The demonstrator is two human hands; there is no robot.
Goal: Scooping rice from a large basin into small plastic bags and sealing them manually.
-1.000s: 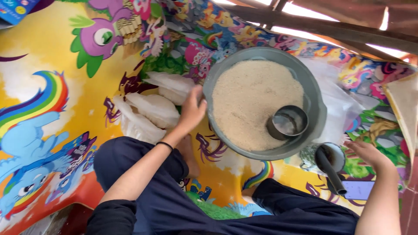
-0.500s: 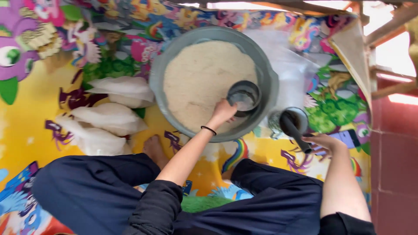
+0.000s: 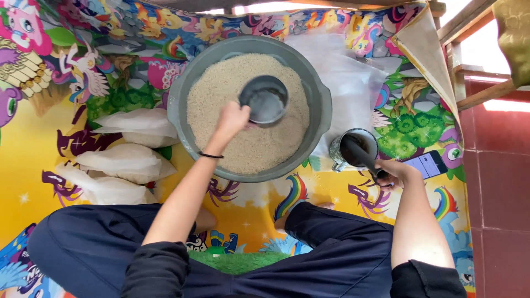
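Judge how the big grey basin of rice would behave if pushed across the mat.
The grey basin is nearly full of rice, so probably heavy and slow to slide. Its wide, low shape makes tipping unlikely. Loose grains might shift or spill if jolted.

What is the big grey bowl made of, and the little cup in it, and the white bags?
The big grey bowl looks like matte plastic: dull, even colour, thick rolled rim. The little cup held by the left hand seems to be metal, since it gleams with bright glints. The white bags look like thin, cloudy plastic film, wrinkled and slightly see-through.
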